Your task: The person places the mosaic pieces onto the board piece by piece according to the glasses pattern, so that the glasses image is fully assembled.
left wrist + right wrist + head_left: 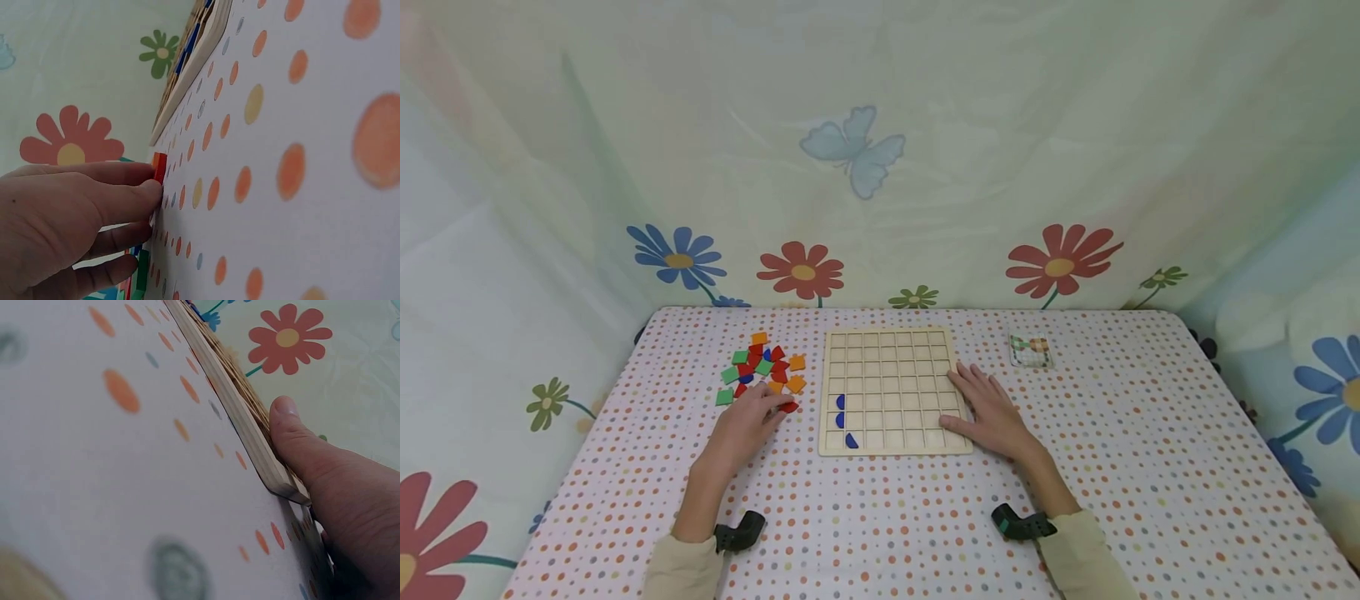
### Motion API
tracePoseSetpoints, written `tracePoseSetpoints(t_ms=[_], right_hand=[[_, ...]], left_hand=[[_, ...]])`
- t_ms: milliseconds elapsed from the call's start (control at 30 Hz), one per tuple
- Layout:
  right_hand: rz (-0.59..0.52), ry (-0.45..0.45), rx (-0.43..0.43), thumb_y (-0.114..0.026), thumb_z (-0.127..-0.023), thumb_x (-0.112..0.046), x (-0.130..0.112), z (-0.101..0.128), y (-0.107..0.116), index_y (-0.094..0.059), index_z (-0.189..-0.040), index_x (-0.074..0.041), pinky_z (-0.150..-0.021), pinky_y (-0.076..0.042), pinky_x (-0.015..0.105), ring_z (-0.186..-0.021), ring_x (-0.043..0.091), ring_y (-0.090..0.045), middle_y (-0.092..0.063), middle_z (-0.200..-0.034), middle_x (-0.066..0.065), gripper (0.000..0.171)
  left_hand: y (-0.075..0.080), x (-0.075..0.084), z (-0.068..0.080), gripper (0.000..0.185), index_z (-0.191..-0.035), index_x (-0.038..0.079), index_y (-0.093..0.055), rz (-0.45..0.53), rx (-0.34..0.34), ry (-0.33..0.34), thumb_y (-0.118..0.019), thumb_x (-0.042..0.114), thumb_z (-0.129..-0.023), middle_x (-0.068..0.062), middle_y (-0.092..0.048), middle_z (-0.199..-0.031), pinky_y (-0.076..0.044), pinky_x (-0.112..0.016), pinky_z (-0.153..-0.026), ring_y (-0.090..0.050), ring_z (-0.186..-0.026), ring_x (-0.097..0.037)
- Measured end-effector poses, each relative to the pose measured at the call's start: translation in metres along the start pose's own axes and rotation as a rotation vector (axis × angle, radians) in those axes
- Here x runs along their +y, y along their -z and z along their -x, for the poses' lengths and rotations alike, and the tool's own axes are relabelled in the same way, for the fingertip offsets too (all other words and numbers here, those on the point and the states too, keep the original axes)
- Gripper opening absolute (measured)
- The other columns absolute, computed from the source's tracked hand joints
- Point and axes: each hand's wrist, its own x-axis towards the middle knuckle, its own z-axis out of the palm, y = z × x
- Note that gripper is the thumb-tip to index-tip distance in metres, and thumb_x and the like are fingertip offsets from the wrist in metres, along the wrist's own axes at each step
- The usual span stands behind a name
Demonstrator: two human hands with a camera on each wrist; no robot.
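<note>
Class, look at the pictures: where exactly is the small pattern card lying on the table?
In the head view, the pattern card lies flat on the dotted tablecloth, to the right of the wooden grid board near its far corner, beyond the right hand.

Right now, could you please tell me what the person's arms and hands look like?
Both hands, left hand and right hand, are bare, with no gloves or rings visible. Each forearm wears a cream long sleeve, pushed back from the wrist, and a small black camera mount sits at each wrist.

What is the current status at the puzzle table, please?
Left hand pinches red tile beside pile. Right hand flat on grid board. Nothing between.
</note>
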Motion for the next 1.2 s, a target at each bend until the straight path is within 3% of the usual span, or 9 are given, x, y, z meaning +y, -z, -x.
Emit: tracePoseSetpoints(t_ms=[133,300,500,767,967,1100,1200], right_hand=[[-0.002,-0.001,-0.004,-0.066,-0.086,-0.051,0.0,-0.001,0.001,-0.03,-0.153,-0.012,-0.12,-0.005,0.057,-0.15,0.037,-0.012,-0.02,-0.162,0.015,0.086],[-0.011,-0.003,-0.005,-0.066,-0.086,-0.05,0.0,-0.002,0.003,-0.03,-0.153,-0.012,-0.121,-0.005,0.057,-0.151,0.037,-0.012,-0.019,-0.162,0.014,0.086],[-0.008,0.001,-0.008,-0.066,-0.086,-0.052,0.001,-0.002,0.0,-0.03,-0.153,-0.012,-0.12,-0.005,0.057,-0.151,0.037,-0.013,-0.02,-0.162,0.014,0.086],[-0.001,0.0,-0.009,-0.066,-0.086,-0.051,0.001,-0.001,-0.002,-0.031,-0.152,-0.012,-0.12,-0.006,0.057,-0.151,0.037,-0.013,-0.021,-0.162,0.014,0.085],[-0.003,0.009,-0.003,-0.066,-0.085,-0.051,0.0,-0.001,-0.002,-0.031,-0.152,-0.011,-0.12,-0.007,0.057,-0.15,0.037,-0.013,-0.021,-0.161,0.015,0.085],[-0.006,0.027,0.013,-0.066,-0.085,-0.051,0.001,-0.001,-0.002,-0.032,-0.152,-0.01,-0.119,-0.008,0.058,-0.15,0.038,-0.015,-0.023,-0.161,0.016,0.085],[-0.015,0.027,0.026,-0.067,-0.085,-0.05,0.0,0.0,-0.001,-0.033,-0.151,-0.009,-0.118,-0.009,0.059,-0.149,0.039,-0.016,-0.024,-0.16,0.017,0.085]], left_hand=[[0.002,0.0,-0.001,0.027,-0.115,0.019,-0.072,0.014,0.016,-0.035,-0.066,0.007,-0.091,-0.001,-0.059,-0.104,-0.054,-0.031,-0.077,-0.054,-0.093,-0.016],[0.004,0.0,-0.003,0.028,-0.116,0.019,-0.071,0.077,-0.022,-0.035,-0.064,0.007,-0.092,-0.002,-0.06,-0.116,-0.055,-0.038,-0.09,-0.056,-0.106,-0.019],[0.003,0.001,-0.003,0.031,-0.118,0.014,-0.068,0.097,-0.03,-0.016,-0.071,0.022,-0.088,-0.002,-0.063,-0.114,-0.055,-0.035,-0.084,-0.057,-0.097,-0.017],[-0.004,0.0,-0.002,0.019,-0.1,0.012,-0.072,0.074,0.038,-0.037,-0.076,0.021,-0.084,-0.001,-0.066,-0.106,-0.055,-0.033,-0.082,-0.059,-0.094,-0.016],[-0.012,0.001,-0.003,0.014,-0.091,0.013,-0.071,0.052,0.105,-0.049,-0.077,0.022,-0.083,0.0,-0.068,-0.091,-0.051,-0.03,-0.074,-0.055,-0.083,-0.015],[-0.01,0.006,-0.004,0.014,-0.092,0.015,-0.072,0.094,0.13,-0.034,-0.077,0.025,-0.083,0.002,-0.068,-0.089,-0.052,-0.03,-0.074,-0.057,-0.081,-0.012],[-0.007,0.016,-0.01,0.016,-0.095,0.015,-0.073,0.146,0.159,-0.058,-0.077,0.024,-0.083,0.002,-0.07,-0.092,-0.054,-0.03,-0.076,-0.06,-0.084,-0.012]])
